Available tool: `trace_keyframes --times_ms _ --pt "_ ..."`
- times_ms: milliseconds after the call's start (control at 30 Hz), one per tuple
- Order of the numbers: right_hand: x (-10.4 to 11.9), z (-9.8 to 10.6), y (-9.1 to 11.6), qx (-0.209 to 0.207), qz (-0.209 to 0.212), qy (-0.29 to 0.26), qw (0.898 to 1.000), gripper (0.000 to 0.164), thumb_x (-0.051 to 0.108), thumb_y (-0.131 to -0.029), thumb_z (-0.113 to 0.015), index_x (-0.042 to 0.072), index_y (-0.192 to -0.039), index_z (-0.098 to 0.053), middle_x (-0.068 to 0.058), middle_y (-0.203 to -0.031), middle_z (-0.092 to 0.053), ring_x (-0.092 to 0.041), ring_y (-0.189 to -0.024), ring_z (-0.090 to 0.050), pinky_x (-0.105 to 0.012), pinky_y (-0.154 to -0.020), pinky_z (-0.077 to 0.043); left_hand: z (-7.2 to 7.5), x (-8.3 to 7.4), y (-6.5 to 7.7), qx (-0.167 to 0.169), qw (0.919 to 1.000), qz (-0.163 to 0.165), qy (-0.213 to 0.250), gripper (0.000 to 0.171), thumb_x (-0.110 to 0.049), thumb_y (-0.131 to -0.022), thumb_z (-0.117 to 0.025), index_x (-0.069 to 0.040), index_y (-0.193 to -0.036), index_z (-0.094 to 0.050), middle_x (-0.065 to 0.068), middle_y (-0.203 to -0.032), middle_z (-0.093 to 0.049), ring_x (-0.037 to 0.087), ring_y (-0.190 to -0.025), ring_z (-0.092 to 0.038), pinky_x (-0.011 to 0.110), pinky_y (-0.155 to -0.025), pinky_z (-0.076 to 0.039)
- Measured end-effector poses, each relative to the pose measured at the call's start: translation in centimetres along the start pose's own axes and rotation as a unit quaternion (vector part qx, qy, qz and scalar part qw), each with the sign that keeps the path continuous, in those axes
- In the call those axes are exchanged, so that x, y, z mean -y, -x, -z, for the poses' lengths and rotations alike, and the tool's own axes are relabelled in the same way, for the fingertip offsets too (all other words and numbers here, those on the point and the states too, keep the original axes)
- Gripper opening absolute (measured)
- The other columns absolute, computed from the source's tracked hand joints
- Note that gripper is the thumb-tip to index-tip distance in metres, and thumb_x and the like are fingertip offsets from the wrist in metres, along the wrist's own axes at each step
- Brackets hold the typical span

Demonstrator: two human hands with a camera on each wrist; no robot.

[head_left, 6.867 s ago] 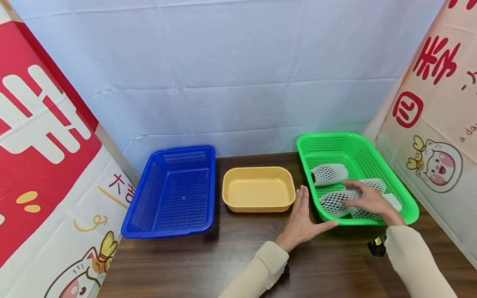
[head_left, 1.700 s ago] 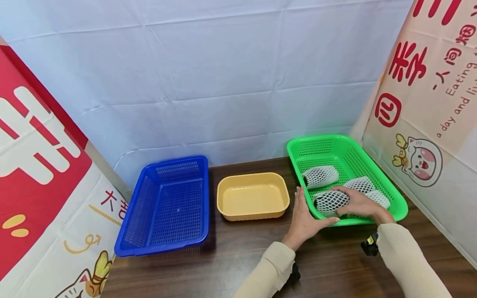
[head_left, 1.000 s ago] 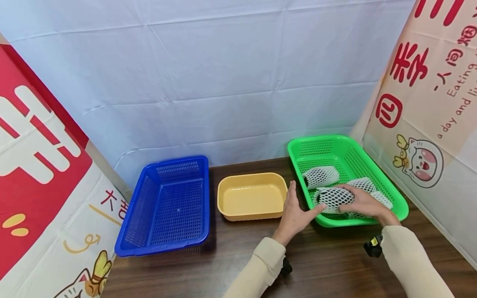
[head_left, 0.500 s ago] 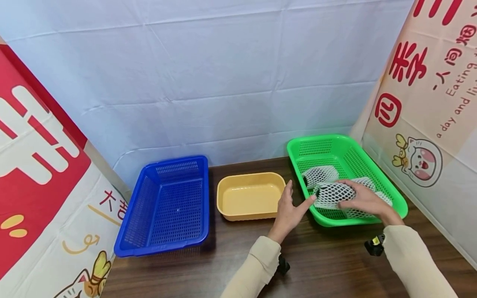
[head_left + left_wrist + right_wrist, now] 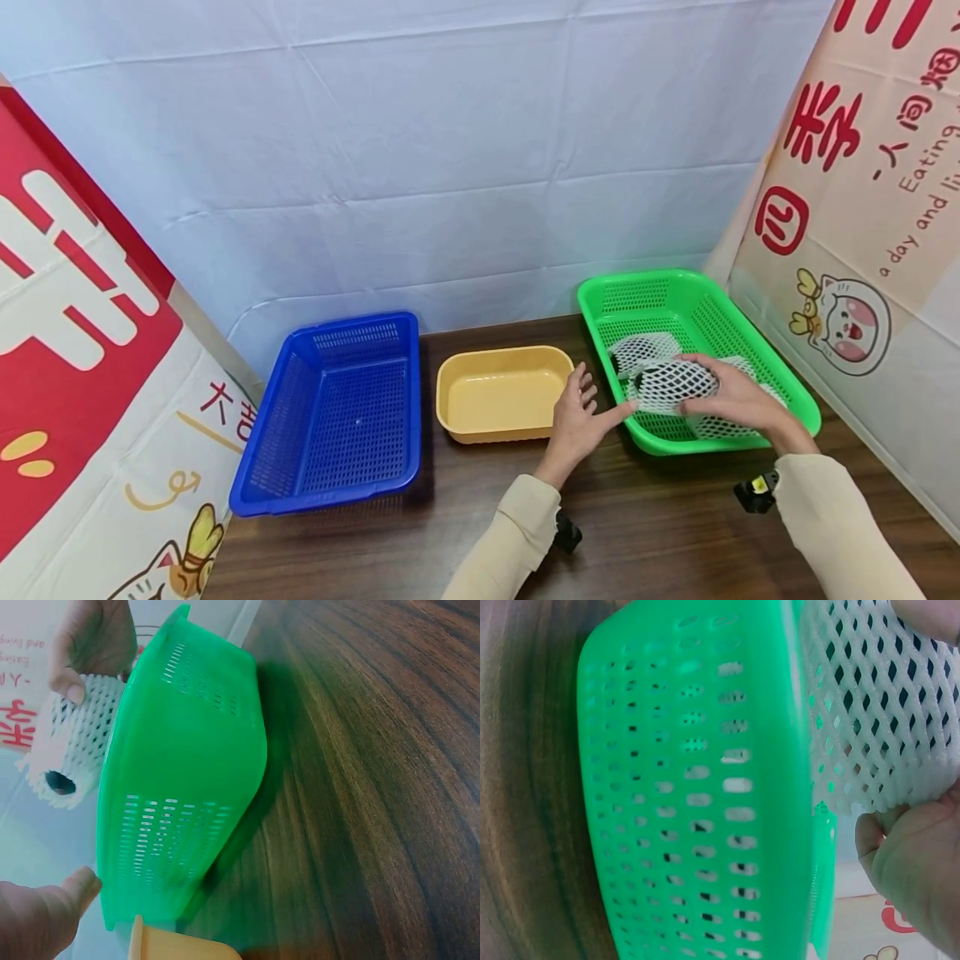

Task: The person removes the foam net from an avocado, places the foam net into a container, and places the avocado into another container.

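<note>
Here, right hand (image 5: pixel 731 398) is gripping a white foam-net sleeve (image 5: pixel 673 386) over green basket (image 5: pixel 663 445), long axis pointing toward left hand (image 5: pixel 579 421), whose relaxed fingers are holding nothing.

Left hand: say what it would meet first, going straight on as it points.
Probably the green basket, at its left rim: the left hand is beside it, thumb towards it. Depth is unclear, so it might pass over.
</note>
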State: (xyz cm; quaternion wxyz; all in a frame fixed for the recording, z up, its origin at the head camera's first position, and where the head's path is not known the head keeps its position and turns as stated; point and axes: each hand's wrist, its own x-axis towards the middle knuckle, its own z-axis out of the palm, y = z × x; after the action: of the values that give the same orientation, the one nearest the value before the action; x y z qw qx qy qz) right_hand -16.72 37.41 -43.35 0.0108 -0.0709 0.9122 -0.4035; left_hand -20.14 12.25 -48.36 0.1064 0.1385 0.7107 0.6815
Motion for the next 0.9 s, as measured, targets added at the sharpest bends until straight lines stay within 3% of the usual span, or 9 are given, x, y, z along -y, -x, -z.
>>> trace_keyframes --times_ms 133,367,500,600,733,833,900 --pt "0.8 0.0 0.0 -0.004 0.003 0.002 1.0 0.075 0.021 -0.082 -0.077 0.001 -0.143 -0.039 -0.028 -0.121 -0.053 -0.037 -0.099 -0.054 -0.044 -0.071 -0.048 0.1 0.1 0.0 0.009 0.9999 -0.013 0.003 0.085 -0.029 -0.077 -0.084 -0.026 -0.148 -0.037 -0.004 -0.141 -0.043 0.016 -0.123 -0.051 0.024 -0.094 -0.045" --pt "2.1 -0.3 -0.1 -0.015 0.014 0.012 1.0 0.076 0.023 -0.081 -0.077 0.002 -0.143 -0.039 -0.033 -0.139 -0.039 -0.051 -0.117 -0.043 -0.069 -0.084 -0.039 0.7 0.2 0.0 0.038 0.9974 -0.024 0.056 0.08 -0.017 -0.078 -0.084 -0.032 -0.144 -0.042 -0.009 -0.136 -0.045 0.017 -0.114 -0.057 0.023 -0.085 -0.05" --pt "2.9 -0.6 0.0 -0.017 0.026 0.005 0.999 0.074 0.023 -0.08 -0.078 0.005 -0.142 -0.041 -0.031 -0.142 -0.036 -0.051 -0.123 -0.038 -0.072 -0.086 -0.035 1.0 0.1 0.0 0.068 0.9931 -0.015 0.095 0.076 -0.011 -0.079 -0.082 -0.036 -0.14 -0.045 -0.01 -0.132 -0.046 0.017 -0.109 -0.06 0.028 -0.079 -0.053" --pt "3.6 -1.0 0.0 -0.02 0.037 -0.006 0.999 0.072 0.021 -0.079 -0.08 0.008 -0.14 -0.044 -0.027 -0.134 -0.046 -0.045 -0.113 -0.047 -0.062 -0.082 -0.044 1.2 0.1 0.0 0.09 0.9879 -0.009 0.126 0.074 -0.006 -0.081 -0.079 -0.036 -0.14 -0.045 -0.008 -0.131 -0.047 0.017 -0.108 -0.06 0.031 -0.078 -0.054" --pt "4.5 -1.7 0.0 -0.02 0.051 -0.021 0.998 0.071 0.018 -0.078 -0.08 0.009 -0.139 -0.045 -0.02 -0.118 -0.056 -0.031 -0.095 -0.055 -0.041 -0.071 -0.049 1.4 -0.2 0.1 0.114 0.9717 -0.003 0.207 0.075 0.006 -0.083 -0.073 -0.031 -0.142 -0.045 0.0 -0.133 -0.044 0.023 -0.107 -0.06 0.037 -0.08 -0.055" --pt "5.0 -2.2 -0.1 -0.015 0.062 -0.027 0.998 0.07 0.016 -0.078 -0.081 0.009 -0.138 -0.046 -0.018 -0.113 -0.058 -0.028 -0.089 -0.056 -0.035 -0.067 -0.051 1.6 -0.5 0.2 0.123 0.9555 -0.001 0.268 0.074 0.014 -0.083 -0.068 -0.024 -0.143 -0.046 0.006 -0.134 -0.042 0.026 -0.105 -0.06 0.04 -0.078 -0.055" --pt "5.3 -2.6 -0.2 -0.013 0.068 -0.033 0.997 0.068 0.016 -0.077 -0.081 0.01 -0.137 -0.047 -0.017 -0.109 -0.059 -0.027 -0.086 -0.057 -0.033 -0.065 -0.052 1.8 -0.7 0.3 0.122 0.9502 -0.002 0.287 0.072 0.015 -0.084 -0.066 -0.021 -0.142 -0.047 0.009 -0.132 -0.042 0.027 -0.104 -0.061 0.04 -0.076 -0.055"
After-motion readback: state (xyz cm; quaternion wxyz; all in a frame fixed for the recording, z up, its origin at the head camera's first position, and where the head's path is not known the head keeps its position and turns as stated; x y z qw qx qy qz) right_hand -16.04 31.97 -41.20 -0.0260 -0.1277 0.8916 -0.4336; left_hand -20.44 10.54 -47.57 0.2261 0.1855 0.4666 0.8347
